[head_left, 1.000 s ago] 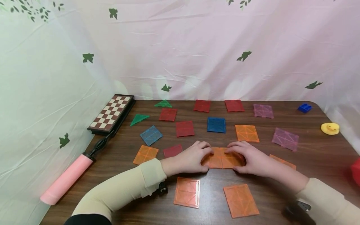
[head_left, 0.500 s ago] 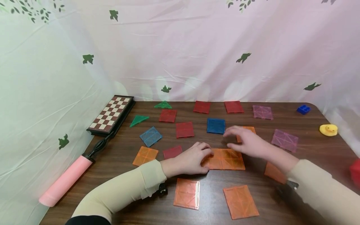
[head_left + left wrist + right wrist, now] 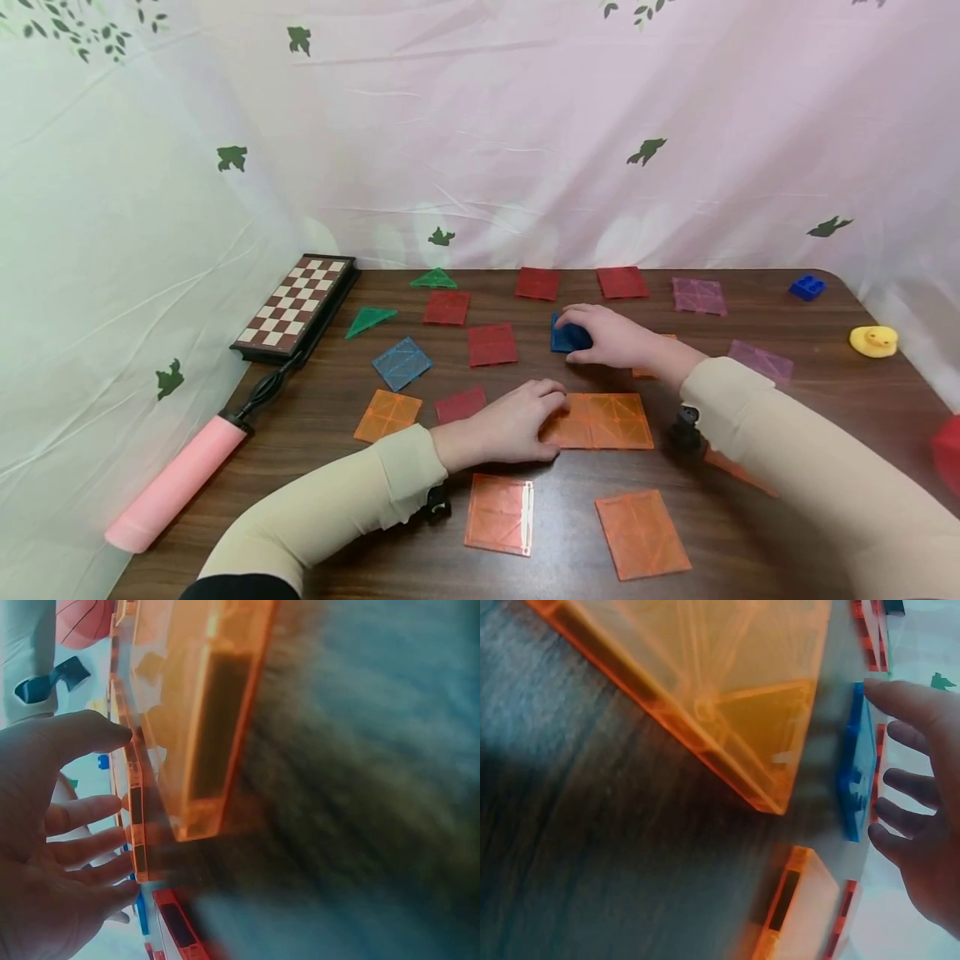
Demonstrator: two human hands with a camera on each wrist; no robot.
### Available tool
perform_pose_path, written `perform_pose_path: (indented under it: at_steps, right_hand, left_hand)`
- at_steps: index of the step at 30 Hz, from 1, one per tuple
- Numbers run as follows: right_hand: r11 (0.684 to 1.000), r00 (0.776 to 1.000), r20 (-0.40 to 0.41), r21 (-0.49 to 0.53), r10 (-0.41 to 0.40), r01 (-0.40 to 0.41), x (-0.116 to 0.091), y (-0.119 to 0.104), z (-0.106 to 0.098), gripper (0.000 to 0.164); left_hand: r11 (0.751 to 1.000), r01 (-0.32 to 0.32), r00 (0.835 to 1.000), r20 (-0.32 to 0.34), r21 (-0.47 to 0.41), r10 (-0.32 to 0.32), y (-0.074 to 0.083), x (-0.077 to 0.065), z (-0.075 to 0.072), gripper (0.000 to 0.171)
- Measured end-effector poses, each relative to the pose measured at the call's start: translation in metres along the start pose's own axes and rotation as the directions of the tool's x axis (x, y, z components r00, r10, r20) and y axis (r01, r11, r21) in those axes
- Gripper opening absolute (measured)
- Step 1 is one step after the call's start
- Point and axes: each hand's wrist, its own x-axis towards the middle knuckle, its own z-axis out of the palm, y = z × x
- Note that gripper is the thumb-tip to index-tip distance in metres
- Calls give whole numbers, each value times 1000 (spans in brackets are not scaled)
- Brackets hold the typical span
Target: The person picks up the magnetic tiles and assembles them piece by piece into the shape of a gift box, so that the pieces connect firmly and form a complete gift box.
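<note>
In the head view my left hand (image 3: pixel 506 425) grips the left one of two orange square magnetic tiles (image 3: pixel 581 423) lying edge to edge. The left wrist view shows the thumb and fingers of that hand (image 3: pixel 67 825) along the orange tile's edge (image 3: pixel 136 810). Farther back, my right hand (image 3: pixel 618 337) spans a blue square magnetic tile (image 3: pixel 567 339), thumb at the near side and fingers at the far side, covering its right part. In the right wrist view the blue tile (image 3: pixel 855 772) lies low at the table, between thumb and fingers.
Red tiles (image 3: pixel 492 344), purple tiles (image 3: pixel 699 296) and green triangles (image 3: pixel 371 320) lie around the hands. Two orange tiles (image 3: pixel 643 535) are nearer the body. A chessboard (image 3: pixel 296 304) and pink-handled tool (image 3: pixel 176 483) stand left; a yellow duck (image 3: pixel 873 341) and blue brick (image 3: pixel 807 287) are right.
My right hand has left the right side of the orange pair and moved back and left onto the blue tile. My left hand has stayed in place.
</note>
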Motion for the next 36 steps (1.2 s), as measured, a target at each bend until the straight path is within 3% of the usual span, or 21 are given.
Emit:
perform_pose_path:
  at_steps: [7,23,36]
  right_hand:
    - [998,999,9,-42,-44,44,0,6,1,34]
    - [993,994,-7,-35,-110,109,-54,6,10,34]
    - [987,987,-38,-29,-158,157,-70,5,14,27]
  left_hand:
    - [1000,-4,1000,0,11,4,0,1,-1,48]
    - [1000,4,1000,5,-6,-4,0,0,-2,50]
    - [1000,17,1000,7,-9,-17,-2,-1,-1,50]
